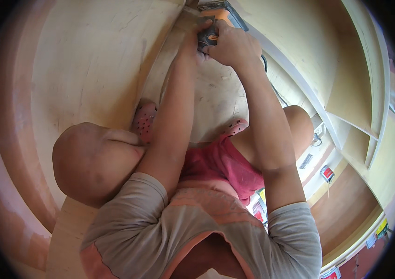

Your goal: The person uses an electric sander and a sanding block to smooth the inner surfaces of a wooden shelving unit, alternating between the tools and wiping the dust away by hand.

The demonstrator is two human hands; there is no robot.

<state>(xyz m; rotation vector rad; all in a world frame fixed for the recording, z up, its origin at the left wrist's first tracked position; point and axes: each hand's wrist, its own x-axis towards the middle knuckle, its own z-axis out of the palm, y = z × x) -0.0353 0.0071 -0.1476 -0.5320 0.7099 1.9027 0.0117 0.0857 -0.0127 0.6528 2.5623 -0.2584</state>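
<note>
At the top of the head view is an orange and black power sander (pixel 223 15) with a flat rectangular base. Both my arms reach out toward it. My left hand (pixel 200 35) is closed around the left side of its dark body. From the right, my right hand (pixel 238 45) wraps over the body, fingers curled on it. The sander is close to the far end of the pale wooden surfaces; whether its base touches wood cannot be seen. A dark cord (pixel 275 90) runs down on the right of my right forearm.
I crouch inside pale wooden cabinetry, with a large panel (pixel 90 60) on the left and open compartments (pixel 353 79) on the right. Pink clogs (pixel 144 122) rest on the wooden base between the panels. A small red-labelled can (pixel 328 174) stands at the lower right.
</note>
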